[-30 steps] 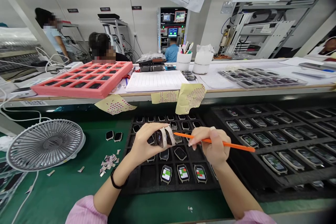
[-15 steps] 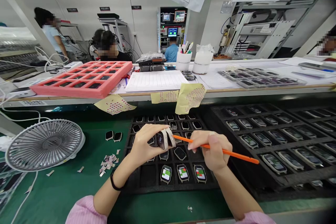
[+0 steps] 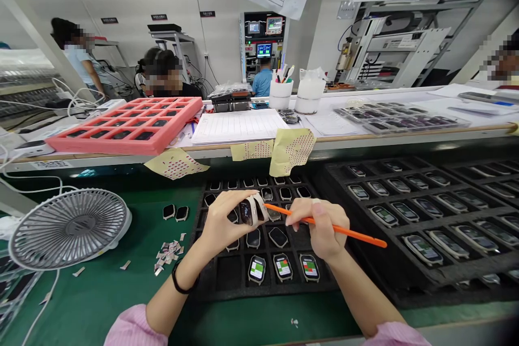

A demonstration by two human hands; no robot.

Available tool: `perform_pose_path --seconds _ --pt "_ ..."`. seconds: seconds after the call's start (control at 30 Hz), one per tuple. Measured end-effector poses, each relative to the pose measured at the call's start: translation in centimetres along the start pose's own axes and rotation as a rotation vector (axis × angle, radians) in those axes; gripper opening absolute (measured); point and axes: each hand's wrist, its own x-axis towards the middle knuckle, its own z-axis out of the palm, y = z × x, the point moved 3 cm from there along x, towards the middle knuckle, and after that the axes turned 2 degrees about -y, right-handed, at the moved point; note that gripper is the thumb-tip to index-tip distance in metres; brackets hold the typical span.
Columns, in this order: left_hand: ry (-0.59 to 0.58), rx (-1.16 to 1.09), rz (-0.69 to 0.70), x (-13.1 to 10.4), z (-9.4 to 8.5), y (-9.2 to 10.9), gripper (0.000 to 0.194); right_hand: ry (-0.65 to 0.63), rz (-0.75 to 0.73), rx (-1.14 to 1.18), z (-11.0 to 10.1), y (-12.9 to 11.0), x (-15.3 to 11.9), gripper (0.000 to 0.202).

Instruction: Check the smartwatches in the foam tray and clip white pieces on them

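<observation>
Left fingers (image 3: 237,196) clamped 2 watch parts (image 3: 247,213) inward of the black tray (image 3: 267,292)'s left edge, while right fingers (image 3: 321,218), pinched round the orange stick (image 3: 360,236), needed light pressure.

A pale-rimmed smartwatch (image 3: 253,212) with a dark face is held on edge in the left hand (image 3: 222,219), two rims showing side by side. A slender orange stick (image 3: 360,236) is held slantwise in the right hand (image 3: 326,228), its narrow tip at the right-side rim; whether contact is made cannot be told.
</observation>
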Motion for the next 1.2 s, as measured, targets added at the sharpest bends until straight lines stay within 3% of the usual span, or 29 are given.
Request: perform_pose_path --seconds 0.53,0.7,0.8,0.9,1.03,1.13,1.2 --pt "0.010 0.027 0.053 0.0 -0.3 0.3 0.037 -0.087 -0.002 0.025 1.0 -0.3 -0.1 0.046" --pt "0.016 0.007 0.007 -0.2 0.3 0.4 0.037 -0.078 0.011 0.032 1.2 0.2 -0.4 0.044" --pt "-0.057 0.022 -0.041 -0.3 -0.3 -0.1 0.040 -0.090 0.058 0.033 0.8 0.5 -0.3 0.044" --pt "-0.218 0.146 -0.233 -1.0 -2.6 -3.0 0.044 -0.015 0.069 0.031 -0.1 0.4 0.0 0.043" --pt "-0.463 0.545 -0.740 -4.5 -7.1 -10.5 0.047 0.106 0.070 0.051 -1.0 0.1 0.3 0.045" --pt "-0.515 0.631 -0.865 -7.5 -9.0 -14.6 0.041 0.099 0.077 0.042 -0.7 0.1 0.4 0.044" --pt "-0.530 0.649 -0.897 -8.9 -9.4 -16.1 0.042 0.070 0.069 0.033 -0.4 0.1 0.5 0.042"
